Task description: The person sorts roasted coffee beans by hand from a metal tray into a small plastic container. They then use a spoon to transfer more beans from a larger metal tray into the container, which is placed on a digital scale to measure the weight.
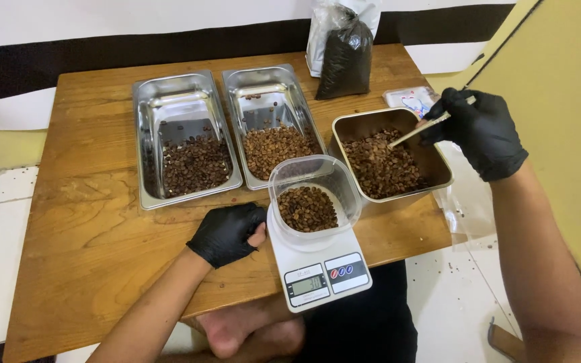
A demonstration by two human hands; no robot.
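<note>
The right hand (482, 131), in a black glove, had its fingers (438, 128) pinched shut on a thin spoon handle (417, 131), whose tip dipped into the coffee beans in the square metal pan (438, 165) at the right of the wooden table (89, 235). The left hand (226, 232), also gloved, rested on the table with fingers curled loosely, holding nothing, touching the edge of a white kitchen scale (321, 272). On the scale stood a clear plastic tub (317, 178) partly filled with beans. Two long steel trays (149, 134) of beans lay behind, and a dark bag (344, 57) stood at the far edge.
</note>
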